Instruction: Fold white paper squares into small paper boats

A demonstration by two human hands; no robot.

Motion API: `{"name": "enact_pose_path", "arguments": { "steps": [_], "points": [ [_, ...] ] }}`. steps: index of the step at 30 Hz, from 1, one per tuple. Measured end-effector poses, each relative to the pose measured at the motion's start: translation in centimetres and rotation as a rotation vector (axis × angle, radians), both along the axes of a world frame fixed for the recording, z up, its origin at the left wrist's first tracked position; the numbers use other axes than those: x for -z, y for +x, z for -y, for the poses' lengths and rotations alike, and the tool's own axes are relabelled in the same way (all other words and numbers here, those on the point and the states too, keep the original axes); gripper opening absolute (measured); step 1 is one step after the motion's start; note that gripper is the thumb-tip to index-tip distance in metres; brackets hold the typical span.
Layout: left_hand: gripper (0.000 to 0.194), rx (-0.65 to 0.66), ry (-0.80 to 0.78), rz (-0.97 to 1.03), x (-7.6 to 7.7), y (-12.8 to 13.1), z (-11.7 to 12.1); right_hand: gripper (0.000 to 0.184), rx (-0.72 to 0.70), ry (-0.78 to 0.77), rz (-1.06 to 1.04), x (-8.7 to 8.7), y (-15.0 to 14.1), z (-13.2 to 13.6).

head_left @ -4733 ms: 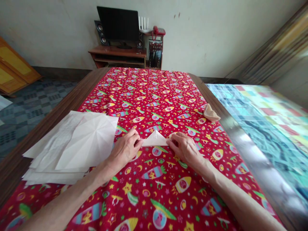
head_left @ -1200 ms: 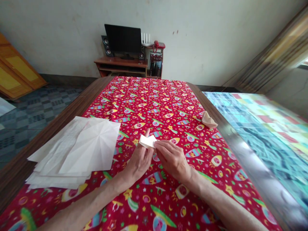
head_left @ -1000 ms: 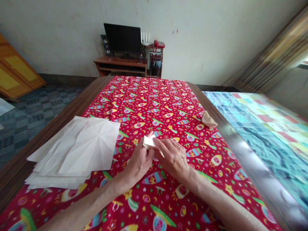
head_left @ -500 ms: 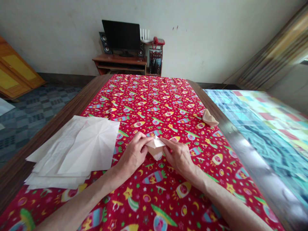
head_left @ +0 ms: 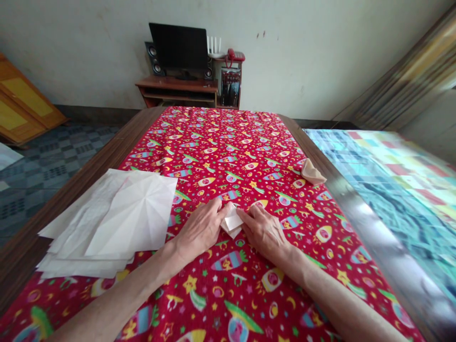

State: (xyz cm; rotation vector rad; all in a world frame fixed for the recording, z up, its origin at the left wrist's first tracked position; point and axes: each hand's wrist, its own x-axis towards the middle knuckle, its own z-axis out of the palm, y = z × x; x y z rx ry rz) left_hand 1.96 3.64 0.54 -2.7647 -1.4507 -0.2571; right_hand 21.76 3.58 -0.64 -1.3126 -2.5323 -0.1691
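Observation:
A small piece of folded white paper (head_left: 233, 220) lies on the red patterned cloth (head_left: 228, 156), between my two hands. My left hand (head_left: 204, 221) is closed on its left edge, thumb and fingertips pressed together there. From the other side my right hand (head_left: 263, 228) grips the right edge, its index finger reaching onto the paper. The paper shows a raised point at the back and a flat layer folded over the front. Parts of its sides are hidden under my fingers.
To the left lies a stack of creased white sheets (head_left: 142, 213). A folded beige paper piece (head_left: 312, 172) rests near the table's right edge. Beyond the table stand a desk (head_left: 178, 85) and a monitor (head_left: 180, 50). A bed (head_left: 377, 190) is on the right.
The paper's front flap has come down flatter and covers more of the lower part. Both hands have curled closer around the edges. The view has tilted slightly.

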Motion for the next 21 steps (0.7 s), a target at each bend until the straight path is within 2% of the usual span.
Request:
{"name": "enact_pose_path", "arguments": {
  "steps": [4,9,21],
  "points": [
    [0.044,0.052,-0.022,0.019,-0.03,-0.25,-0.46,0.023,0.006,-0.024,-0.003,-0.16,0.06,0.03],
    [0.041,0.041,-0.028,0.080,0.44,-0.70,-0.27,0.023,0.021,-0.053,-0.043,-0.15,0.23,0.08],
    [0.043,0.040,-0.017,-0.085,-0.01,-0.10,-0.51,0.022,0.028,-0.022,-0.032,-0.14,0.20,0.15]
  ]
}}
